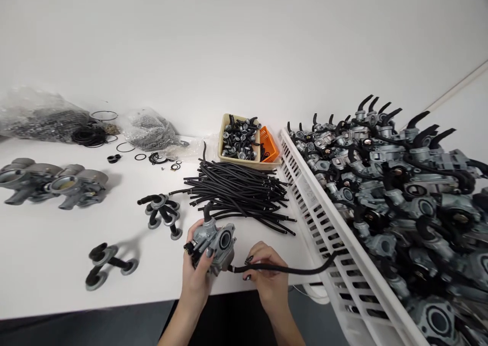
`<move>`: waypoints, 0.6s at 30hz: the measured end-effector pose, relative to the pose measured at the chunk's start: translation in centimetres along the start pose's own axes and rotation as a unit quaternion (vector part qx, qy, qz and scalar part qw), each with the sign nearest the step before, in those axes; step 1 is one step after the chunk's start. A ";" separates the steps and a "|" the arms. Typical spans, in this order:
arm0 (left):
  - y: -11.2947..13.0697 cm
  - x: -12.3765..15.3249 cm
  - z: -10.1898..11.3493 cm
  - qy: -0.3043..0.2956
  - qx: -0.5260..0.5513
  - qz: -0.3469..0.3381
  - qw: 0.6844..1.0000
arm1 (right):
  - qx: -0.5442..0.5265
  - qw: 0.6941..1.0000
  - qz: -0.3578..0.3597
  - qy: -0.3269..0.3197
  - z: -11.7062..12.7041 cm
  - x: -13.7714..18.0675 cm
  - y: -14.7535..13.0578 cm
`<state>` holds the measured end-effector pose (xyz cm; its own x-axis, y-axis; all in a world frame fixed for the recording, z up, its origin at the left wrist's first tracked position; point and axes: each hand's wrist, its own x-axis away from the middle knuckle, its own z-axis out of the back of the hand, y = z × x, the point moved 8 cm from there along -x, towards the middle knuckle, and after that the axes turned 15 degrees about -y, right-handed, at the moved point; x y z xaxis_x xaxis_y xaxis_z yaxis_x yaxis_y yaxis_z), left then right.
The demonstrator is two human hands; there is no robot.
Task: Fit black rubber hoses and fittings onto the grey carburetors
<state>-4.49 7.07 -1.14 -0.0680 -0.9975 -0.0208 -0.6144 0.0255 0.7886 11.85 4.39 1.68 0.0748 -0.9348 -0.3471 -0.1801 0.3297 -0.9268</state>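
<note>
My left hand (197, 264) is wrapped round a grey metal carburetor (215, 242) near the table's front edge. A short black rubber piece sticks up from its top, and its round bore faces right. From its lower right side runs a long black hose (301, 271), which reaches to the white crate. My right hand (269, 270) pinches this hose close to the carburetor, thumb and fingers closed on it. Just behind both hands lies a pile of loose black hoses (240, 191).
On the right a white slotted crate (316, 209) holds many carburetors with hoses. A cream bin (220, 145) of small fittings and an orange basket (271, 144) stand at the back. Black-and-metal caps (109, 257) and grey carburetor bodies (78, 183) are left, plastic bags (147, 127) behind.
</note>
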 end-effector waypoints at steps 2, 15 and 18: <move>-0.5 0.0 -0.1 -0.010 0.040 0.026 0.999 | 0.018 1.000 0.004 0.021 -0.1 -0.3 -0.5; -1.6 0.0 1.4 -0.016 0.071 0.040 0.997 | 0.027 0.993 -0.053 0.107 -1.6 -0.2 -0.5; -1.6 0.0 1.1 -0.041 0.063 0.041 0.996 | 0.006 0.994 -0.071 0.079 -1.8 -0.2 -0.3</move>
<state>-4.36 7.15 -3.07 -0.1830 -0.9830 -0.0131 -0.6982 0.1206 0.7057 10.07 4.29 2.28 -0.0568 -0.9807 -0.1872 -0.1666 0.1942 -0.9667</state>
